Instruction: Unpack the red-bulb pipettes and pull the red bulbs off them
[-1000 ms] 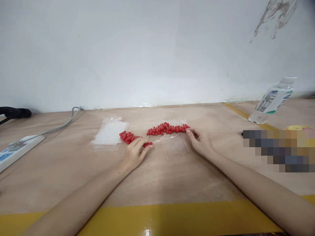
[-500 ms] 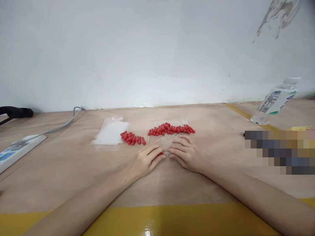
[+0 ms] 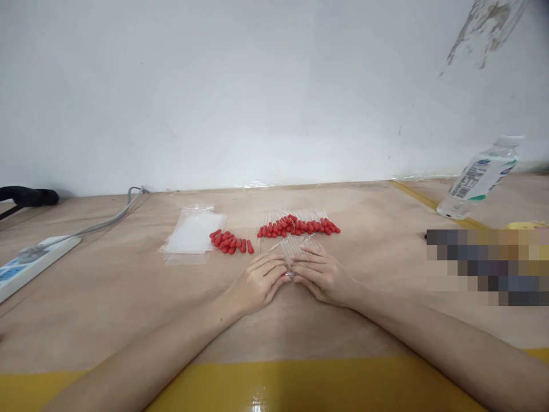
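My left hand (image 3: 259, 284) is closed in a pinch on a red rubber dropper bulb (image 3: 283, 275), mostly hidden by the fingers. Facing it, my right hand (image 3: 325, 278) pinches a clear glass tube (image 3: 290, 274), whose end meets the bulb between the two sets of fingertips; whether it is inside the bulb I cannot tell. Just beyond my hands lie loose glass tubes (image 3: 295, 246). Behind those is a row of droppers with red bulbs (image 3: 300, 226) on their tubes. A small heap of loose red bulbs (image 3: 229, 242) sits to the left.
Clear plastic zip bags (image 3: 189, 234) lie stacked left of the loose bulbs. A white power strip (image 3: 40, 260) with a grey cord is at far left. At right stands a tilted-looking plastic bottle (image 3: 478, 180), with a pixelated patch below it. A wall rises behind the table.
Both hands have shifted slightly toward me and their fingertips are closer together. Less of the red bulb and tube shows between them.
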Demonstrator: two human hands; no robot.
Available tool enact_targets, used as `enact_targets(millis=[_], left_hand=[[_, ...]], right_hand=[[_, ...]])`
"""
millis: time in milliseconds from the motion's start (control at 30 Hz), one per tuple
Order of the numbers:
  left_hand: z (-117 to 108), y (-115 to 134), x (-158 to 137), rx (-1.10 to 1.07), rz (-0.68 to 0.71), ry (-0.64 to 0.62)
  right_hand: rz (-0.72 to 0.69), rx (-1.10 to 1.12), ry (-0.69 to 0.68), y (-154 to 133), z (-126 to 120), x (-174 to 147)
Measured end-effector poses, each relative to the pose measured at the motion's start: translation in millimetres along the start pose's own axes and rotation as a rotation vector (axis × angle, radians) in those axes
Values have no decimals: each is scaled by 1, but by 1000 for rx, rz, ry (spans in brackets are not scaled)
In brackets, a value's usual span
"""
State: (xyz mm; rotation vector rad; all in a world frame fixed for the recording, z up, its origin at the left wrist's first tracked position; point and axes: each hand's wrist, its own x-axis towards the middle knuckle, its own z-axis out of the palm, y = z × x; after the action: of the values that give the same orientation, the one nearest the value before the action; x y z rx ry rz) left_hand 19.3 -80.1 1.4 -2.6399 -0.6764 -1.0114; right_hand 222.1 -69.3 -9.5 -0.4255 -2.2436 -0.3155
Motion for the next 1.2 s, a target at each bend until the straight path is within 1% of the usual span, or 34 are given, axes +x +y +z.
enact_targets(millis=[133, 267, 467, 667, 767, 800, 833, 933, 1000, 1033, 1133, 1200], left_hand=[[-2, 1, 0, -8, 2, -62], [-4, 3, 0, -50, -23, -127], [-8, 5, 0, -135, -54, -187], [-9, 4, -1, -144, -53, -183], [-10, 2, -6, -139, -63, -144], [-11, 0, -8, -132, -86, -127], [-13, -2, -10, -118, -116, -108], [-21, -13, -8, -22, -217, -37], [-32, -27, -2, 67, -334, 12], [-38, -37, 2, 116, -427, 29], [-58, -75, 11, 227, -754, -75], [-69, -100, 12, 267, -940, -204]], right_hand=[[-44, -28, -29, -1, -3, 0], [-116, -70, -26, -1, -7, 1], [-237, -136, -52, 2, -14, 0], [-307, -143, -56, 2, -21, -1], [-303, -105, -66, 7, -30, -5], [-264, -94, -57, 11, -33, -8], [-189, -88, -41, 16, -37, -11], [172, -121, 52, 33, -42, -21], [391, -173, 41, 44, -42, -27], [491, -189, 11, 48, -41, -28], [777, -150, -90, 55, -38, -31], [915, -93, -139, 57, -36, -32]])
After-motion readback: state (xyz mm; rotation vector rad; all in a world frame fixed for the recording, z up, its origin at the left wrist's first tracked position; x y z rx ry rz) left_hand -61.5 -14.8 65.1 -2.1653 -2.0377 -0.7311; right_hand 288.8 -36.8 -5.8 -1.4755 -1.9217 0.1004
